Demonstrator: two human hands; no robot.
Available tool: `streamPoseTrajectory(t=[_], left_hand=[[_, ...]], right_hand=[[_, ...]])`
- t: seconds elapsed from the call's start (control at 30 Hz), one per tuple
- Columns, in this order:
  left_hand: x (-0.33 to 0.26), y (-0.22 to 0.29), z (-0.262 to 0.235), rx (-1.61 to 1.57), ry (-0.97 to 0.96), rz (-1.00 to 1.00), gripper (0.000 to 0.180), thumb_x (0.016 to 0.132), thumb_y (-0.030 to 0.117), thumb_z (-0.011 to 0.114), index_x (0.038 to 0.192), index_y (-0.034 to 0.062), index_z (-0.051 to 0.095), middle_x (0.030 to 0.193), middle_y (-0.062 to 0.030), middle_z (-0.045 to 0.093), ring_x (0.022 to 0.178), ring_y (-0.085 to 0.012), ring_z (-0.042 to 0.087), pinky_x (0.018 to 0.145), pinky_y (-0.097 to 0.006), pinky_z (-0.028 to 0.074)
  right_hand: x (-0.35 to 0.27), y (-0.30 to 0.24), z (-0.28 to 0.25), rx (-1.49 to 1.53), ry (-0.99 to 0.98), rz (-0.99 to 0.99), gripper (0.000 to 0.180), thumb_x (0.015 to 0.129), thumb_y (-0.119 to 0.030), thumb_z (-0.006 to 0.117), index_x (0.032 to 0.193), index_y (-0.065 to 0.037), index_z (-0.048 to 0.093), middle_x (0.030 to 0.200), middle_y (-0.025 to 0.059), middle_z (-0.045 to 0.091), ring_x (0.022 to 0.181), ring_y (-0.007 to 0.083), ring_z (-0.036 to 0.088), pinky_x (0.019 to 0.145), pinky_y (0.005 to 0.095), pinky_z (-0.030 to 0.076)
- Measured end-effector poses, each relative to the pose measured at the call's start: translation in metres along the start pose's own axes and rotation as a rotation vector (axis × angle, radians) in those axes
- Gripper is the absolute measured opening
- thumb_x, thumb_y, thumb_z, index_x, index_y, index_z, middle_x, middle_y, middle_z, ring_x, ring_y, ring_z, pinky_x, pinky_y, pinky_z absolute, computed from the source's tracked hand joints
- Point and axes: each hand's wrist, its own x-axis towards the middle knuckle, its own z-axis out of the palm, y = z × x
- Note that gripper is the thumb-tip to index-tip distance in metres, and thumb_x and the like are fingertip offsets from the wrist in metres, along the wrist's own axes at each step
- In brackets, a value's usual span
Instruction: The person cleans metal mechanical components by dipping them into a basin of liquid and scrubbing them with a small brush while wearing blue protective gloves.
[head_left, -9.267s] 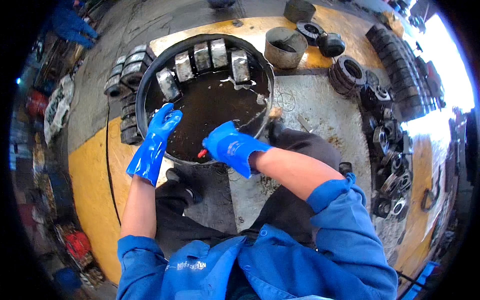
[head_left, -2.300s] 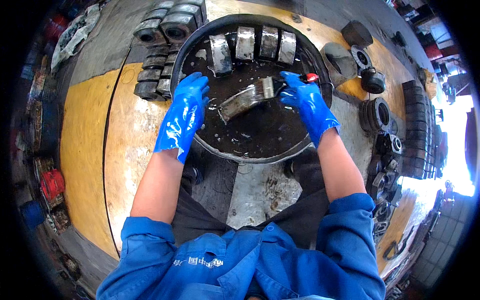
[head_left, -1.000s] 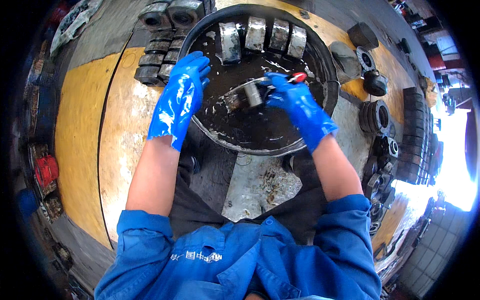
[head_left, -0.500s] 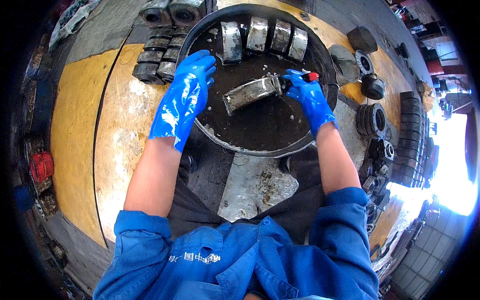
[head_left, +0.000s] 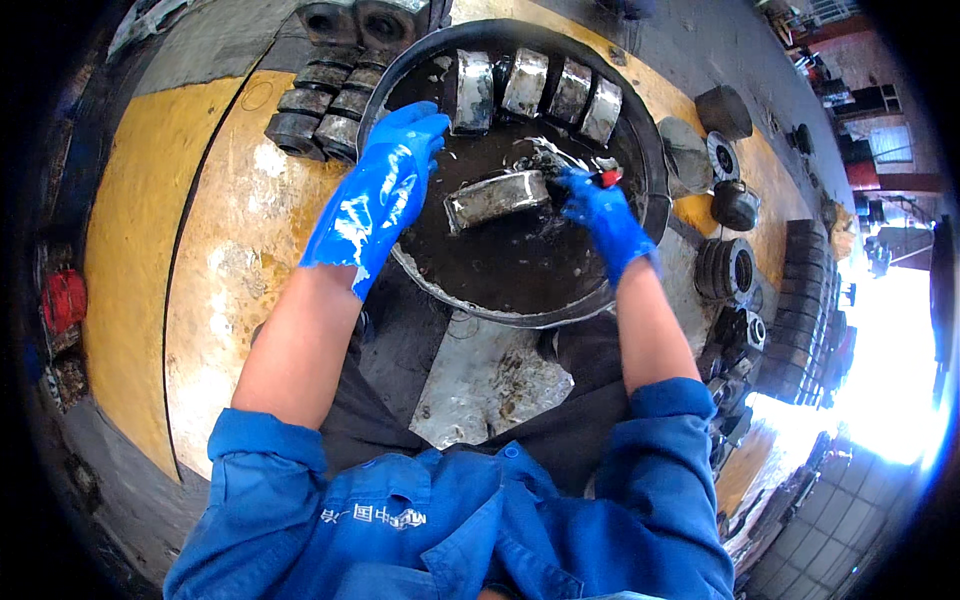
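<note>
Blue rubber gloves on both hands, wet, so the dirty bath stays off the skin. Left hand (head_left: 378,195) rests on the rim of the black basin (head_left: 640,215), fingers loose, holding nothing, apparently bracing. Right hand (head_left: 600,212) is closed on a red-handled brush (head_left: 585,168), bristles at a grey metal bearing half (head_left: 497,196) lying mid-basin in dark liquid. Four similar shells (head_left: 535,90) lean on the far wall, apparently draining.

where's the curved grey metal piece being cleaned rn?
Head view: curved grey metal piece lies mid-basin in the black round basin, between left hand and right hand.
</note>
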Motion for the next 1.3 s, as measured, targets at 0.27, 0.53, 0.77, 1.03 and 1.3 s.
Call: streamPoseTrajectory(t=[0.27,0.53,0.77,1.03,1.3], left_hand=[[0.014,-0.008,-0.020,-0.013,-0.065,0.079,0.056,0.103,0.030,0.056,0.154,0.0102,0.045,0.153,-0.0136,0.053,0.142,-0.0306,0.050,0.117,-0.045,0.038],[0.057,-0.025,-0.024,0.127,0.068,0.199,0.055,0.098,0.033,0.067,0.148,0.0139,0.053,0.137,-0.0100,0.064,0.127,-0.0263,0.061,0.101,-0.043,0.048],[0.032,-0.022,-0.027,-0.012,0.049,0.328,0.062,0.093,0.042,0.068,0.145,0.0083,0.058,0.143,-0.0157,0.060,0.132,-0.0321,0.056,0.111,-0.042,0.043],[0.063,-0.003,-0.036,0.630,0.033,0.378,0.050,0.093,0.023,0.067,0.141,0.0091,0.062,0.142,-0.0182,0.061,0.131,-0.0316,0.059,0.110,-0.041,0.048],[0.043,-0.006,-0.034,0.141,0.147,0.251,0.065,0.088,0.040,0.074,0.139,0.0013,0.061,0.140,-0.0224,0.063,0.128,-0.0356,0.061,0.108,-0.042,0.048]], right_hand=[[-0.007,-0.005,0.022,-0.190,0.093,-0.157,0.033,0.096,-0.031,0.070,0.119,-0.009,0.076,0.098,0.0036,0.074,0.078,0.0137,0.063,0.069,0.0301,0.051],[-0.086,-0.038,0.123,-0.841,0.311,-0.570,0.027,0.093,-0.020,0.073,0.119,-0.014,0.074,0.109,0.0170,0.076,0.100,0.0303,0.075,0.089,0.0394,0.058],[-0.126,-0.018,0.181,-1.060,-0.002,-0.945,0.039,0.083,-0.010,0.074,0.121,-0.011,0.070,0.127,0.0190,0.069,0.112,0.0359,0.070,0.091,0.0454,0.059],[-0.100,-0.012,0.201,-0.995,0.039,-0.924,0.038,0.083,-0.012,0.077,0.121,-0.014,0.071,0.116,0.0141,0.074,0.097,0.0344,0.074,0.082,0.0418,0.060],[-0.092,-0.019,0.216,-1.026,0.105,-0.480,0.024,0.095,-0.028,0.072,0.114,-0.014,0.076,0.101,0.0164,0.076,0.095,0.0343,0.075,0.083,0.0415,0.058]])
